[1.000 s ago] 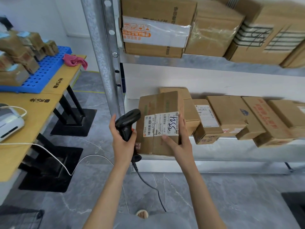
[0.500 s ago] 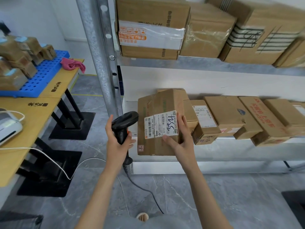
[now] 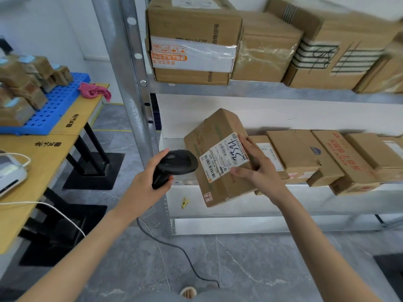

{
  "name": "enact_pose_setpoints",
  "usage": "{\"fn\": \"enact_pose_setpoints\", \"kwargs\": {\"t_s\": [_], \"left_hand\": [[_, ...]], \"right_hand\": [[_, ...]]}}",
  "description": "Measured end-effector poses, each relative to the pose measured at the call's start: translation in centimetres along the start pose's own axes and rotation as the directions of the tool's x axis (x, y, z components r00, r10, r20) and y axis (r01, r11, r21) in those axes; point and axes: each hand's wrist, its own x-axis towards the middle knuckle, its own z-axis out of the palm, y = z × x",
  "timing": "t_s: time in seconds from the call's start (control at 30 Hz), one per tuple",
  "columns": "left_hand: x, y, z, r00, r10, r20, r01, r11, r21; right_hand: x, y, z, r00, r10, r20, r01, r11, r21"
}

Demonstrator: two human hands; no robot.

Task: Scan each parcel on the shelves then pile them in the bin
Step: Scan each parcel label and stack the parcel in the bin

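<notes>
Holding a cardboard parcel (image 3: 220, 158) in the right hand (image 3: 259, 168), fingers curled over its right edge and thumb across the front face, just out in front of the lower shelf (image 3: 283, 205). Parcel tilted, top leaning right, white shipping label (image 3: 224, 159) facing the camera with handwritten digits in black marker. Gripping a black barcode scanner (image 3: 174, 165) in the left hand (image 3: 148, 184), fingers wrapped around the handle; scanner head just left of the parcel, nearly touching the label's left edge, nose pointed at it. Black cable (image 3: 181, 251) trailing from the scanner handle down across the grey floor below the parcel. Behind and right of the parcel, row of smaller cardboard boxes (image 3: 322, 158) along the lower shelf. Above the parcel, upper shelf (image 3: 261, 91) loaded with bigger boxes (image 3: 194, 42), one wrapped in white tape with orange print. Grey metal upright (image 3: 128, 68) of the rack just left of the parcel. Small yellow clip (image 3: 185, 202) on the floor below-left of the parcel. Well left of the parcel, wooden table (image 3: 39, 153) with a blue perforated tray (image 3: 54, 103) of small packages, a pink cloth (image 3: 93, 91), and a white device (image 3: 11, 173) with a white cord.
</notes>
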Motion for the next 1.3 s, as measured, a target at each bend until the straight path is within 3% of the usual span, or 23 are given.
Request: {"fn": "enact_pose_setpoints", "kwargs": {"t_s": [0.47,0.97,1.3], "left_hand": [[1.3,0.0,-1.0,0.992,0.036,0.124,-0.037,0.999,0.009],[2.0,0.6,-1.1,0.989,0.098,0.112,-0.102,0.994,0.027],[3.2,1.7,-1.9,0.974,0.094,0.204,-0.124,0.982,0.139]], "right_hand": [[0.4,0.0,-0.3,1.0,0.016,0.014,-0.017,0.999,0.045],[1.1,-0.2,-0.9,1.0,0.028,0.002,-0.028,0.999,0.03],[1.2,-0.2,-1.2,0.999,0.041,0.004,-0.041,0.998,0.045]]}}
